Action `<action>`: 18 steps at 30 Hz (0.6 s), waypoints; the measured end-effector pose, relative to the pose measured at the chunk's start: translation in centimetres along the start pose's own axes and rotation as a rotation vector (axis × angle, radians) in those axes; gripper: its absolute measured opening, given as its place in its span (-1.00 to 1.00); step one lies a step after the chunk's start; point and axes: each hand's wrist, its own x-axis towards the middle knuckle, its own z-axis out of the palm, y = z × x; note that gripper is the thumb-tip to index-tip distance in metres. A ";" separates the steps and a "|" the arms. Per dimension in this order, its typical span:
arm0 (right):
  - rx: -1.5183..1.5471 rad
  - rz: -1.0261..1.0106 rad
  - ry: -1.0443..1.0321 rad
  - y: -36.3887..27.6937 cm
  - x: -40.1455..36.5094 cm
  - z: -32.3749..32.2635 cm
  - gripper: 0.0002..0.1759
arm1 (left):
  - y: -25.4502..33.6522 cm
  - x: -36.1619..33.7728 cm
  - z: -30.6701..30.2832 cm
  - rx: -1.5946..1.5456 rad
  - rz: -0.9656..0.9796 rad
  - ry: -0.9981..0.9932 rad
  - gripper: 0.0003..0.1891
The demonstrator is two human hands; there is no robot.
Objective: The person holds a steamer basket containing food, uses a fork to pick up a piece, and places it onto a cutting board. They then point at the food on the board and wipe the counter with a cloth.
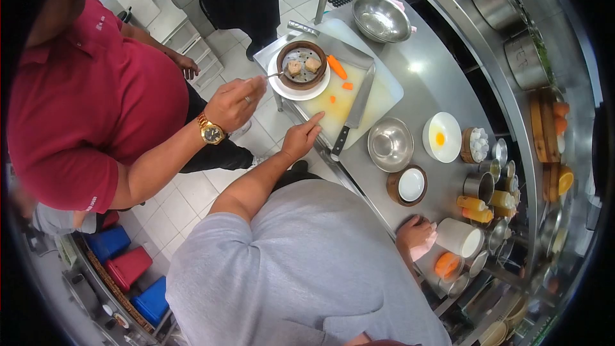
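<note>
My left hand (301, 138) is at the near edge of the cutting board (387, 93), index finger stretched out, holding nothing. Further up the board, a round steamer basket (301, 64) with two dumplings stands on a white plate (316, 91). Orange carrot pieces (337, 68) lie beside it. A cleaver (343, 50) and a long knife (360, 104) rest across the board. My right hand (415, 234), fingers curled, is on a pink cloth (423, 249) beside a white container (456, 236).
A co-worker in a red shirt (96, 102) reaches a thin utensil to the basket with one hand (236, 104). Another person (240, 0) stands beyond. Metal bowls (390, 145), a white bowl with an egg yolk (442, 154), sauce bottles (472, 203) and pots (479, 185) occupy the counter.
</note>
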 end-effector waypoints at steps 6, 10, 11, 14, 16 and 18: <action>0.012 0.002 0.006 -0.1 0.0 -0.2 -0.44 | 0.2 0.0 -0.2 -0.002 -0.017 -0.021 -0.46; 0.024 0.004 0.017 -0.4 -0.1 -0.5 -0.43 | 0.1 0.0 -0.2 -0.006 -0.022 -0.029 -0.46; 0.027 0.002 0.022 -0.4 -0.1 -0.5 -0.44 | 0.0 0.0 -0.2 -0.006 -0.022 -0.029 -0.46; 0.025 0.001 0.028 -0.3 0.0 -0.1 -0.44 | 0.2 0.0 -0.3 -0.010 -0.012 -0.021 -0.46; 0.013 -0.007 0.022 0.1 0.0 0.2 -0.44 | 0.4 0.1 -0.5 -0.015 -0.028 -0.036 -0.46; 0.000 -0.015 0.014 0.0 0.0 0.0 -0.45 | 0.3 0.0 -0.4 -0.020 -0.023 -0.030 -0.46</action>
